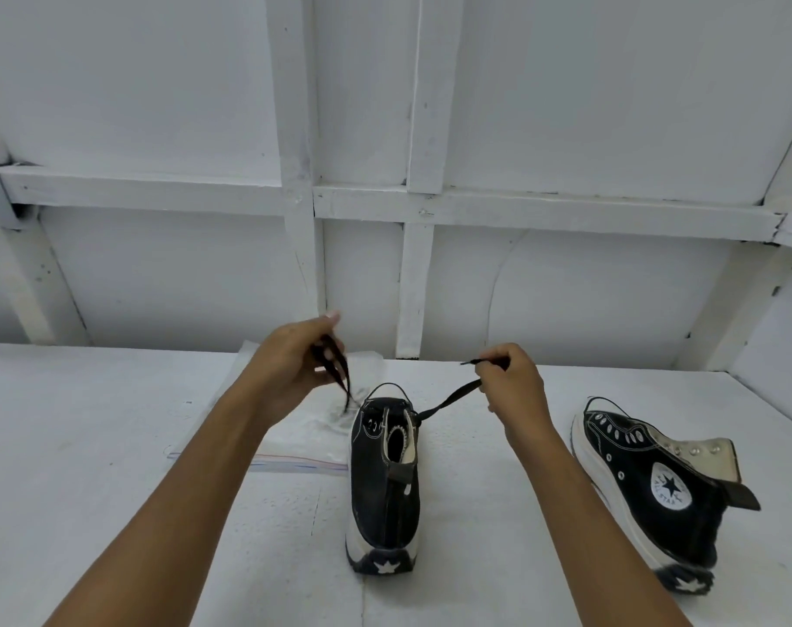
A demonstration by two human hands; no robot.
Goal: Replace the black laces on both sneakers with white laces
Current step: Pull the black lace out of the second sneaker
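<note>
- Head view: a white counter (pixel 113 423) runs to a white battened wall (pixel 158 106) at its far edge.
- Centre sneaker (pixel 382 486): black high-top with a white sole, upright at the counter's middle, heel toward the near edge, toe toward the far edge, tongue area open.
- Black lace (pixel 453 400): one strand runs taut from the shoe's far end, up and toward the right edge. A second length hangs in loose loops above the shoe's left side.
- Left hand (pixel 294 368): raised above the counter, grip closed, fingers curled round the bunched loops of lace.
- Right hand (pixel 516 391): raised, grip closed in a pinch on the taut strand, with the lace tip sticking out past the fingers.
- Second sneaker (pixel 647 486): same type, tilted onto its side near the right edge, star patch facing up, well apart from the centre sneaker.
- Plastic zip bag (pixel 303 436): clear, flat on the counter just left of the centre sneaker, partly under the left forearm. Its contents are pale and too blurred to identify.
</note>
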